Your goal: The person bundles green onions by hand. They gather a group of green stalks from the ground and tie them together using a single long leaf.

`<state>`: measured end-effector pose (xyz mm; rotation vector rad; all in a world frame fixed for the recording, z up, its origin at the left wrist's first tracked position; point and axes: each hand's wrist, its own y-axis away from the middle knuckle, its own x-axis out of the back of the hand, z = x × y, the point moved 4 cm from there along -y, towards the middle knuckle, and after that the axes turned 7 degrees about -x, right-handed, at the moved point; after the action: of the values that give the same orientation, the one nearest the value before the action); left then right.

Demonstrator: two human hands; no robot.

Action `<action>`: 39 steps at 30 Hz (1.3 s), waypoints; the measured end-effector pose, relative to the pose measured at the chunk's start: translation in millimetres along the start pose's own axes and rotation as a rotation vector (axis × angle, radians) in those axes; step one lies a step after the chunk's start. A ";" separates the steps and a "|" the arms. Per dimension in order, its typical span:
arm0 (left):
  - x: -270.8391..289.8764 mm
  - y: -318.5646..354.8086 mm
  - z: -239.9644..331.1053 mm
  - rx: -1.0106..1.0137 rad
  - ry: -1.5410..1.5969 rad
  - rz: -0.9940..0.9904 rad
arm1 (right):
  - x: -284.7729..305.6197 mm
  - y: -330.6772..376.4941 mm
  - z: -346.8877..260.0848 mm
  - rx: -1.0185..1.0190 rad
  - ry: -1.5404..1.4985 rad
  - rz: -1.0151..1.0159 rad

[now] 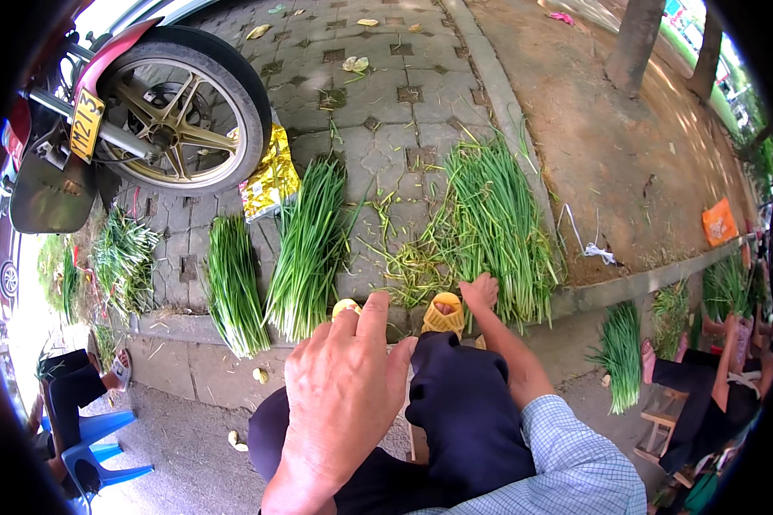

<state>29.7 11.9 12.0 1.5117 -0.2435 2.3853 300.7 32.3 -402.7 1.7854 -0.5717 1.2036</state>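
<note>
Stalks (505, 227) at curb edge (610, 295), wide paving (378, 107) beyond

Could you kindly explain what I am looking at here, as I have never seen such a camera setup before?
There is no machine: these are a person's bare hands, seen from a head-worn fisheye camera looking down, so straight edges bend. On the pavement lie a large pile of green stalks, a long bundle and a shorter bundle, with yellowish scraps between the pile and the long bundle. The right hand is at the pile's near left edge; its grip is unclear. The left hand is raised near the camera, with nothing visibly held.
</note>
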 end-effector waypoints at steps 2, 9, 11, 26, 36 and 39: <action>0.7 0.4 0.6 0.010 -0.005 -0.009 | 3.6 0.2 -6.3 0.026 -0.030 -0.022; -0.3 -0.1 -0.5 0.006 -0.002 -0.012 | 4.8 -19.0 -12.7 0.061 0.010 -0.182; -0.3 0.3 -0.5 -0.004 -0.012 -0.004 | 12.2 -20.6 -12.2 0.054 -0.006 -0.221; -0.2 0.4 0.6 -0.001 -0.015 -0.014 | 18.7 -43.5 13.7 -0.073 -0.685 -0.683; -5.5 -0.7 3.3 -0.029 0.020 0.023 | 145.5 -37.9 34.2 -0.035 -0.893 -0.932; -6.6 -3.1 5.6 -0.018 0.019 -0.003 | 189.5 -26.7 29.6 0.004 -0.871 -0.867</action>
<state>38.1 11.9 8.3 1.4796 -0.2571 2.3879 415.9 38.7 -247.2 2.1642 -0.1843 -0.1889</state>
